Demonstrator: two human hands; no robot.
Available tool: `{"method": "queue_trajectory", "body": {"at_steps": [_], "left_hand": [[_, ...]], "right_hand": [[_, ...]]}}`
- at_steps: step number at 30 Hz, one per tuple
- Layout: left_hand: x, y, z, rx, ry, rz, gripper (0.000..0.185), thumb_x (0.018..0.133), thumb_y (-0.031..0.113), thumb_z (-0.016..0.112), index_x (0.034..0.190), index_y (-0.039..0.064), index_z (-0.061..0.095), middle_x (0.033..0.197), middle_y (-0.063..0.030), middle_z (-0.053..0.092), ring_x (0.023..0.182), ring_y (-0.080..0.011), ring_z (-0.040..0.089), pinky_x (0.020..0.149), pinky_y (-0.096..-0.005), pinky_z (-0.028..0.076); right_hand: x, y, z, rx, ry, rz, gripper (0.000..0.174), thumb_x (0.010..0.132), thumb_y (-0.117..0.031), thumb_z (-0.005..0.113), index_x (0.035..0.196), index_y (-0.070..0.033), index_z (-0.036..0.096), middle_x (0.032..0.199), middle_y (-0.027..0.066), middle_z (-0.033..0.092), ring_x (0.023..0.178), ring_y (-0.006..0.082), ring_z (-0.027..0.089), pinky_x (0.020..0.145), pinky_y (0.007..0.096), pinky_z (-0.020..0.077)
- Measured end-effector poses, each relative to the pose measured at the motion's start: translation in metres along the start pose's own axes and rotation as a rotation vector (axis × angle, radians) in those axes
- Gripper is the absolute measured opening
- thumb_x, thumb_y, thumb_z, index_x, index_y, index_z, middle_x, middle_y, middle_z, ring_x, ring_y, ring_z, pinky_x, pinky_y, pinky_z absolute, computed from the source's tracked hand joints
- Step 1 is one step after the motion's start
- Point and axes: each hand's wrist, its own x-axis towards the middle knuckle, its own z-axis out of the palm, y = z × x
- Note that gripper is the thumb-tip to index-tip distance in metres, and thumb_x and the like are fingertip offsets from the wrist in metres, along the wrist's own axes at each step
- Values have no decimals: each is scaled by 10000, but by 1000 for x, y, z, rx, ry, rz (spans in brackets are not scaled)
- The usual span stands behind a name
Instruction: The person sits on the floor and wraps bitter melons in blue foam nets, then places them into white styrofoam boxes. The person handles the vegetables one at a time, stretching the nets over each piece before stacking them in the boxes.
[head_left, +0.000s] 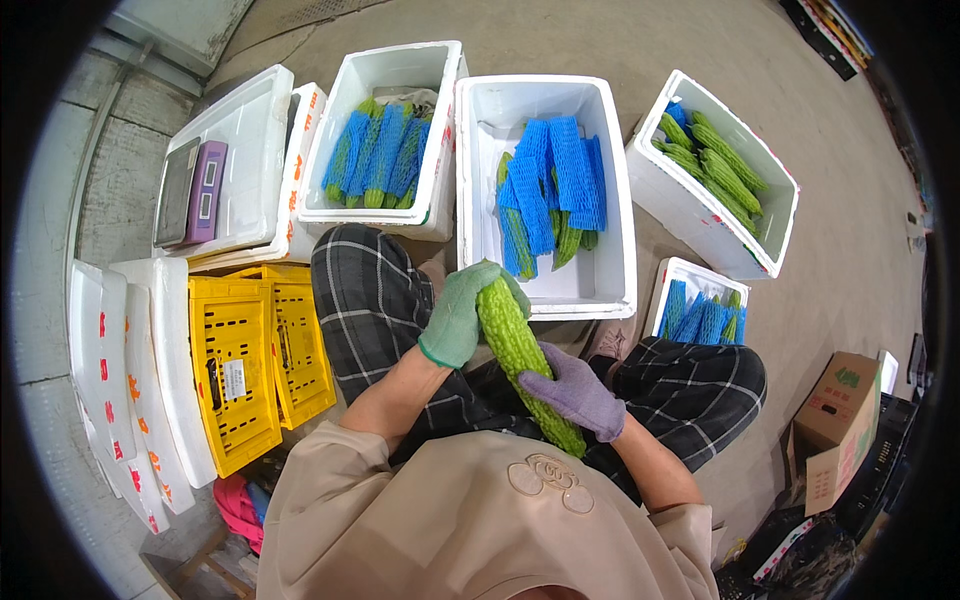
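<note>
A large green bitter melon (517, 341) slants across my lap, bare of any net. My left hand (466, 311), in a green glove, grips its upper end. Lower down, my right hand (577, 394) in a purple-grey glove is closed around the melon's side. Just ahead stands a white foam box (600, 289) holding blue foam net sleeves (574, 169) and several bitter melons (566, 240), some partly covered by the nets. To its left, another foam box (352, 217) contains several bitter melons in blue nets (386, 154).
Right of centre, a tilted foam box (690, 214) holds bare bitter melons (724, 176), near a small foam tray (660, 289) of netted ones. At left are a purple scale (204, 191) on foam boxes, yellow crates (236, 375) and foam lids (112, 375). A cardboard box (836, 405) stands far right.
</note>
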Motion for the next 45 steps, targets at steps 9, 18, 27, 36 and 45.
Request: {"method": "queue_trajectory", "body": {"at_steps": [9,18,27,36,45], "left_hand": [[2,-5,0,-47,78,-51,590,1000,462,380,772,-20,634,702,-146,653,607,-188,613,613,-306,512],[2,-4,2,25,65,-55,601,980,489,395,762,-16,639,708,-142,655,616,-185,611,632,-309,511],[3,-6,0,-67,55,-65,627,988,503,381,760,-20,641,713,-147,655,645,-197,621,657,-319,516],[5,-16,10,-209,159,-109,558,996,470,415,994,-56,602,854,-195,663,752,-260,657,723,-367,544],[6,-28,5,-211,94,-80,506,996,435,449,1102,-46,567,956,-173,652,845,-237,648,809,-365,530]], "right_hand": [[-1,0,0,-45,0,-19,650,885,-442,630,1345,-18,455,1150,225,629,1096,314,615,934,367,462],[-2,0,-1,-47,-3,-18,657,886,-449,623,1351,-19,447,1159,226,626,1105,322,611,941,369,460],[-1,7,0,-65,9,-43,667,881,-462,623,1357,-28,448,1144,236,632,1091,345,614,934,381,464],[-2,3,-2,-14,37,14,623,893,-427,619,1366,-55,460,1139,208,644,1062,290,633,927,367,467],[-3,5,-1,1,53,25,594,901,-401,619,1359,-53,469,1142,186,648,1059,243,630,932,341,460]]}}
